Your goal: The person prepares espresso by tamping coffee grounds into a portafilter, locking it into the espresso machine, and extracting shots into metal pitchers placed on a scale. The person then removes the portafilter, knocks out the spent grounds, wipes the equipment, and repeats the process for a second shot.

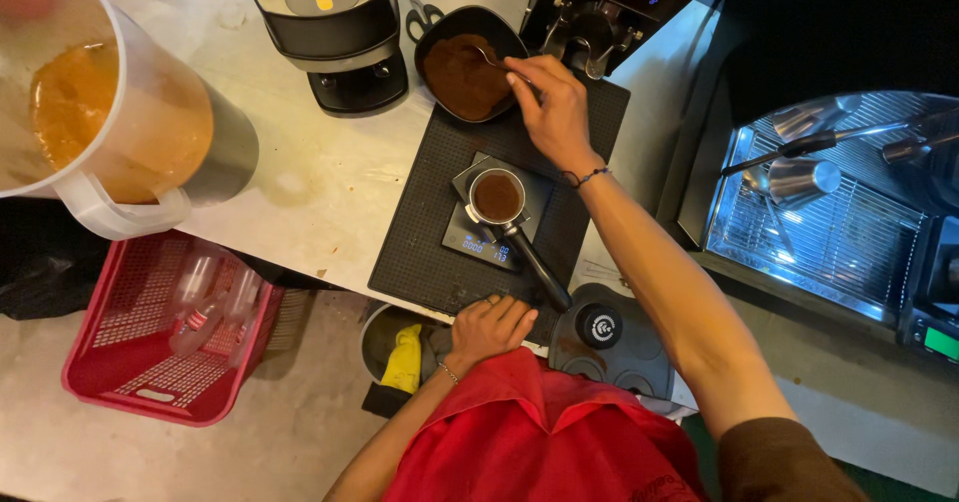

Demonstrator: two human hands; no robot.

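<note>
The spoon is thin, stiff metal, light even when loaded, and its slim handle suits a fingertip pinch near the end. The right hand holds it so, grip narrow on the handle, bowl dipped in the loose, spill-prone coffee grounds in the black bowl. Just below that grip, the filter holder sits on a small scale on the black mat. The left hand rests loosely curled on the surface edge, holding nothing.
</note>
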